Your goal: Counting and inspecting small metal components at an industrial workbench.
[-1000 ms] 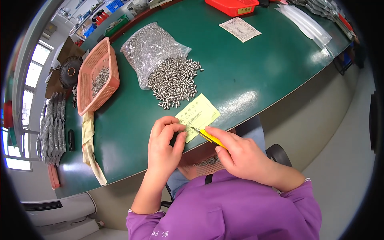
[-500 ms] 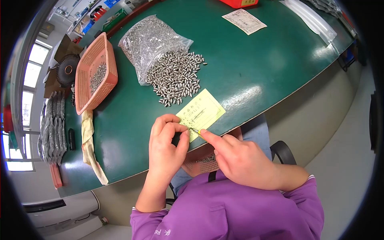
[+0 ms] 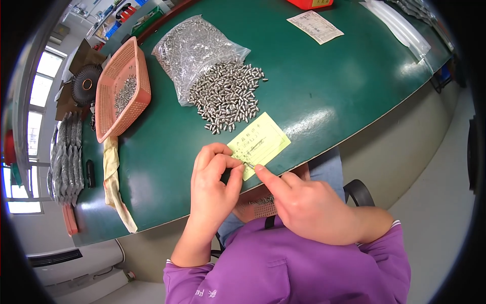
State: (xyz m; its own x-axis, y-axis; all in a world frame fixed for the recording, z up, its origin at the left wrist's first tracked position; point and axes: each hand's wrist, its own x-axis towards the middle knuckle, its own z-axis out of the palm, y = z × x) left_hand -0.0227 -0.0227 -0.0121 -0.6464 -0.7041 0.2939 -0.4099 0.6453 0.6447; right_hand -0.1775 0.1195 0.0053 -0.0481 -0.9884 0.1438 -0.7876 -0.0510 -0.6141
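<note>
Left hand: the left hand (image 3: 215,175) has thumb and forefinger tips pinched together on what looks like a small dark piece (image 3: 244,163), too small to identify.
Right hand: the right hand (image 3: 314,205) is closed round a slim pointed metal tool (image 3: 250,165); only its thin tip shows past the extended forefinger, the rest hidden under the palm.
Tool tip: its long axis runs left and slightly away from the person, out of the right forefinger toward the left pinch. The small dark piece lies just left of the right forefinger, nearer the left hand; whether tip and piece touch cannot be told.
Yellow-green card: the rectangular yellow-green paper card (image 3: 271,139) lies flat beneath and beyond both sets of fingertips, its long axis slanting from far right to near left, the left fingers over its near-left part.
Metal parts: a pile of silvery, bullet-shaped metal parts (image 3: 228,96) lies beyond the card, at the mouth of a clear plastic bag (image 3: 195,50).
Pink basket: a pink perforated plastic basket (image 3: 137,104) stands left of the bag on the glossy green tabletop (image 3: 329,86).
</note>
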